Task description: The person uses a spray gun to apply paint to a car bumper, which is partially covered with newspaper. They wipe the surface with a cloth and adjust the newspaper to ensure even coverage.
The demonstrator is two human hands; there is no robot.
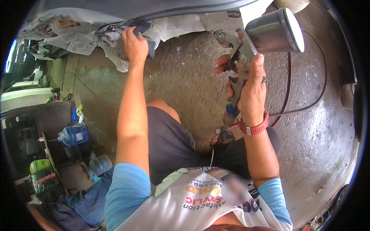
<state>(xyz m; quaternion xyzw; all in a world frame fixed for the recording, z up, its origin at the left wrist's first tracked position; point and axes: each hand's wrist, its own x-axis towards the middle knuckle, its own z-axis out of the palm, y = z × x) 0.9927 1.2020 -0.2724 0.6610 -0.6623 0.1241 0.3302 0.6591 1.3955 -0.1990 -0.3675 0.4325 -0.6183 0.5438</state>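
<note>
My left hand (135,47) is closed on a dark grey cloth (151,45), pressing it against the lower edge of a grey panel (111,10). Newspaper (79,38) hangs along that edge, crumpled around the hand. In my right hand (252,90) is a spray gun (243,67), its handle wrapped by my fingers. The gun's metal cup (268,31) tilts to the right, and its nozzle points toward the panel side. Some fingers lie near the trigger. The fingertips of my left hand are partly hidden by the cloth.
An air hose (290,82) loops across the wet-looking concrete floor (304,131) on the right. A blue plastic water jug (74,133) and other clutter stand at the left. Blue jeans (90,204) lie or show at lower left. A round pale container (291,4) is at the far right.
</note>
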